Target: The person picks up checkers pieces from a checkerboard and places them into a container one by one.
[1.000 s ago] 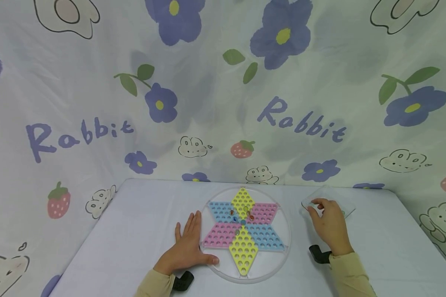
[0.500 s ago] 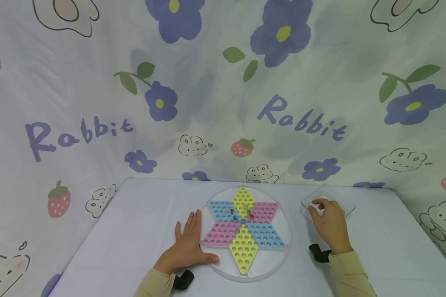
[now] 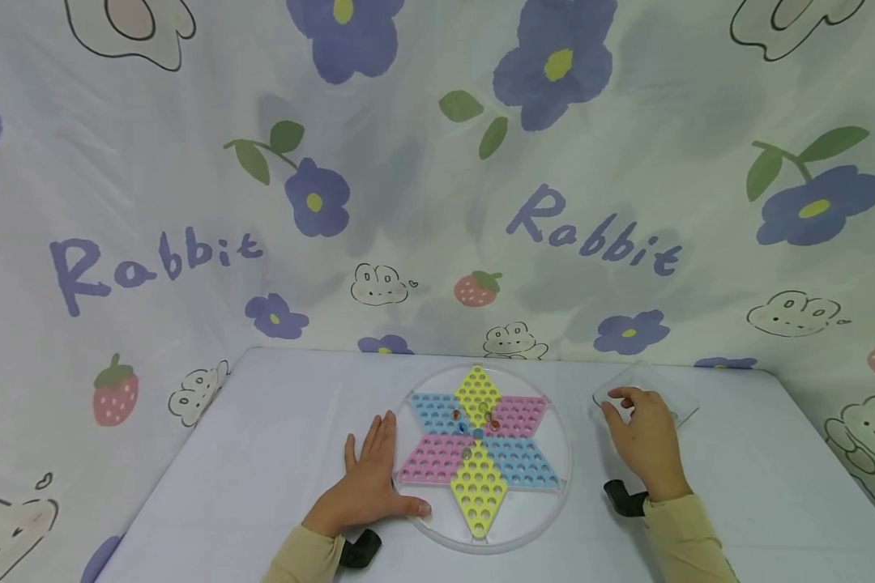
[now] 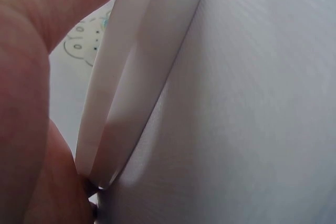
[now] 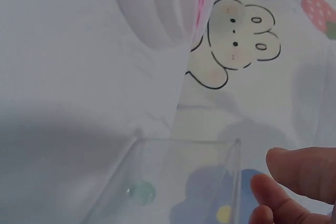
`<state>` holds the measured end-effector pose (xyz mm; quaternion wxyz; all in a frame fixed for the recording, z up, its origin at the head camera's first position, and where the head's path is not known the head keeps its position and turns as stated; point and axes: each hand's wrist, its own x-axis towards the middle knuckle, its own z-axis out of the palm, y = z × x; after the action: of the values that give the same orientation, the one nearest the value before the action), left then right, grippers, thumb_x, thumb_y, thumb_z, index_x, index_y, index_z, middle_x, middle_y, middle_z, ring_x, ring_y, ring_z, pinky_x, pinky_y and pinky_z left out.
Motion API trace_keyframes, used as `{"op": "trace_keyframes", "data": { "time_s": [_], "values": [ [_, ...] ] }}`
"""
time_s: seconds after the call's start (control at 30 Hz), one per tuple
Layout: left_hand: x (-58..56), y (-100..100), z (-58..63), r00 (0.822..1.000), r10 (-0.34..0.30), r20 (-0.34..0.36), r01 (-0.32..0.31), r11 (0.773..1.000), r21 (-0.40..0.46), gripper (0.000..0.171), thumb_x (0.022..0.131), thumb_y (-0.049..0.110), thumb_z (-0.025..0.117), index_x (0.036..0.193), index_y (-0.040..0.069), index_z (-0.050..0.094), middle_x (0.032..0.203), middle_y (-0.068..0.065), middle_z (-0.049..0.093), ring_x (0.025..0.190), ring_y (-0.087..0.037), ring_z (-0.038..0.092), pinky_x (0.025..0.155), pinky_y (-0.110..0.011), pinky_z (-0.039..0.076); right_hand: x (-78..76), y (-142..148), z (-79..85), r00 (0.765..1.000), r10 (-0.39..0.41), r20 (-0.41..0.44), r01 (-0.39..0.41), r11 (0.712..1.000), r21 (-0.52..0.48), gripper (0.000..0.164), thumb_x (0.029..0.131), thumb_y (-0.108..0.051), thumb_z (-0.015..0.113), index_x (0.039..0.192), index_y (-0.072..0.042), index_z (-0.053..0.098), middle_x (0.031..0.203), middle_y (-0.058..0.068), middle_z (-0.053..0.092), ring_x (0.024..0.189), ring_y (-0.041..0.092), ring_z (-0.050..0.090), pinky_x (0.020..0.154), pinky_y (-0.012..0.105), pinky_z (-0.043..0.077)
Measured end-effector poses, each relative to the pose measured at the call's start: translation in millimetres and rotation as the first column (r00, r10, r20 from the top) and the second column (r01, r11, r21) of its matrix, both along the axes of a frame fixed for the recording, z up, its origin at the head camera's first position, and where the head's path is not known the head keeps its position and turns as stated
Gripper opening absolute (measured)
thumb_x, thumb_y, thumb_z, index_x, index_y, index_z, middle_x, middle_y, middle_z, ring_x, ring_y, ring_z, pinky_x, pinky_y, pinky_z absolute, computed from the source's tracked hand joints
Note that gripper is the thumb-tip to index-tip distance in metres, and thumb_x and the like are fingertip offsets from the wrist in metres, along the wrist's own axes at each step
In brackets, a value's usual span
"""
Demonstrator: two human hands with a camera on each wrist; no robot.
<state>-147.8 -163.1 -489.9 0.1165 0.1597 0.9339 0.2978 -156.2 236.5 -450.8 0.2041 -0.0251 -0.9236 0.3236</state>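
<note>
Released, with fingers straight and spread, the left hand point(image 3: 364, 494) lies at the near left side of a round board, its thumb across the rim; the right hand point(image 3: 649, 441) bends thumb and fingers toward one another at a clear box, and whether they pinch anything cannot be told. Behind everything hangs a pale backdrop point(image 3: 408, 146) printed with purple flowers, strawberries and rabbit faces; "Rabbit" point(image 3: 156, 267) can be read twice in purple letters. A table point(image 3: 262, 429) under white cloth runs back to it, the side edges slanting outward toward the viewer. White cloth stretches from the left hand to the left edge, and from the right hand to the right edge. The game board point(image 3: 479, 494), star-patterned in yellow, pink and blue, sits mid-table, its far rim near the back edge. A narrow strip of cloth separates it from the clear box point(image 3: 674, 387). Marbles point(image 3: 494, 423) sit around the star's centre; a green marble point(image 5: 142, 192) shows in the box.
</note>
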Motion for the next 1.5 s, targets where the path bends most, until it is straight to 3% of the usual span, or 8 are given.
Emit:
{"op": "trace_keyframes", "data": {
  "time_s": [0.27,0.7,1.5],
  "values": [
    [0.0,0,-0.3,1.0,-0.001,0.006,0.001,1.0,0.009,0.148,0.065,0.067,0.084,0.157,-0.008,-0.004,0.165,-0.025,-0.003,0.152,-0.04,-0.01,0.11,-0.066,-0.017,2.0,-10,0.6,1.0,0.018,0.015,-0.018,0.999,-0.026,0.024,0.097,-0.014,0.065,0.112,0.004,0.07,0.098,0.022,0.063,0.087,0.035,0.056,0.072,0.043,0.046],
    [-0.7,0,-1.1,1.0,-0.003,0.005,0.003,1.0,0.006,0.148,0.065,0.068,0.083,0.157,-0.008,-0.004,0.166,-0.025,-0.003,0.152,-0.039,-0.01,0.11,-0.066,-0.017,3.6,-35,-1.0,0.995,0.095,-0.043,-0.095,0.995,-0.002,0.019,0.093,-0.01,0.07,0.108,0.002,0.071,0.097,0.02,0.063,0.085,0.034,0.055,0.074,0.045,0.046],
    [-0.4,-1,-0.6,1.0,-0.006,0.011,0.006,1.0,0.02,0.147,0.066,0.067,0.083,0.157,-0.007,-0.005,0.165,-0.025,-0.004,0.152,-0.039,-0.011,0.109,-0.066,-0.018,7.5,-81,-1.4,0.988,0.155,0.012,-0.155,0.988,-0.02,0.019,0.092,-0.012,0.073,0.108,-0.002,0.072,0.095,0.01,0.059,0.084,0.024,0.052,0.072,0.039,0.047]
  ]
}}
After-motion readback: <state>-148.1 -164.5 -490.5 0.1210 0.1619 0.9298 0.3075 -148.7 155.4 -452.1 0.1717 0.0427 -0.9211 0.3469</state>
